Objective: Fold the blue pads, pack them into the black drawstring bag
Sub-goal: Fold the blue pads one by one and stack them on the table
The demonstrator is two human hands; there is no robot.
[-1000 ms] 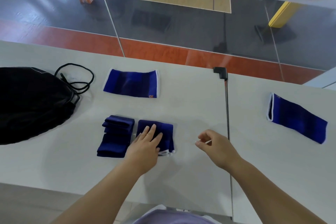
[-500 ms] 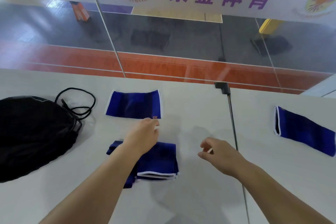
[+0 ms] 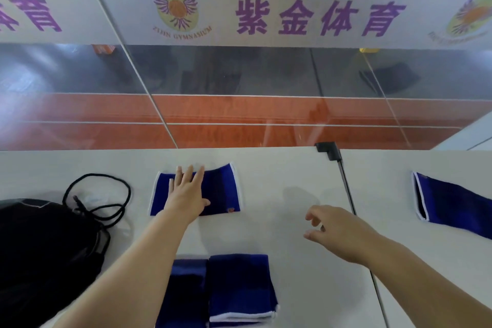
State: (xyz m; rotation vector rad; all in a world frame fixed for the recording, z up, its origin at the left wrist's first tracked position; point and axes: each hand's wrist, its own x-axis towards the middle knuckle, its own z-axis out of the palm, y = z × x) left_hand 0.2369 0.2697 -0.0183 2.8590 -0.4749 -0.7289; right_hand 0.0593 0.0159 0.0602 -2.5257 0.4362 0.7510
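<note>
Left hand (image 3: pixel 186 194) flat on blue pad (image 3: pixel 221 189)

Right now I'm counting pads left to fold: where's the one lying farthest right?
In the head view, the unfolded pad lies flat on the right table, past the seam, beyond the right hand.

Knitted cloth pads (image 3: pixel 221 189) (matt); smooth white table (image 3: pixel 287 173).

Head view, down over table (image 3: pixel 292 176)
</note>
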